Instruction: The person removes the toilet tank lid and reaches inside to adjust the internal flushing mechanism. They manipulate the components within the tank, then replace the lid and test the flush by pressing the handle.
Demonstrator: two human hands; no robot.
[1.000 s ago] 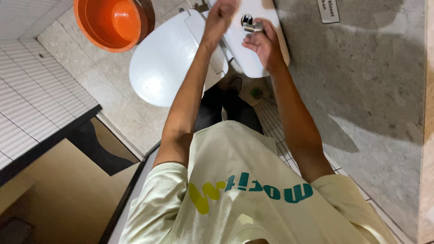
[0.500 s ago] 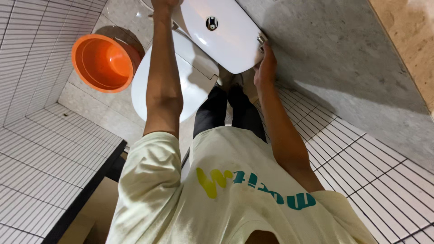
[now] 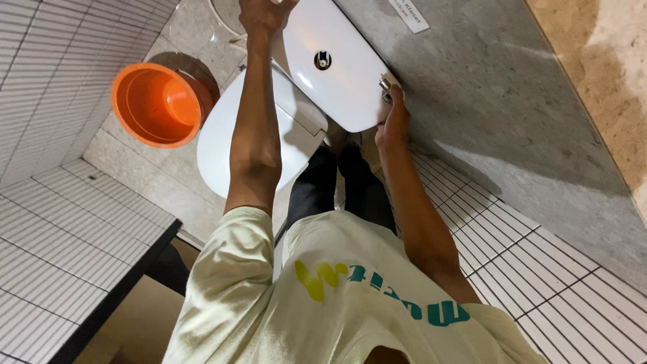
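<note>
From the head camera, your left hand (image 3: pixel 264 15) clasps one end of the white cistern lid (image 3: pixel 337 67), at the top edge of the view. Your right hand (image 3: pixel 393 125) grips the lid's other end, fingers curled round its rim beside a small chrome fitting (image 3: pixel 386 84). The lid sits across the cistern against the grey wall (image 3: pixel 512 114), chrome button (image 3: pixel 323 60) in its middle. Below lies the closed toilet seat (image 3: pixel 219 145); an orange bucket (image 3: pixel 156 104) stands just beside it on the floor.

Cistern lid (image 3: pixel 337 74) between the two hands, left hand (image 3: pixel 264 15) at its far end, right hand (image 3: pixel 393 125) at its near end, toilet seat (image 3: pixel 249 135) below it, bucket (image 3: pixel 153 104) left of the toilet on the floor (image 3: pixel 128 162), wall (image 3: pixel 499 87) to the right.
</note>
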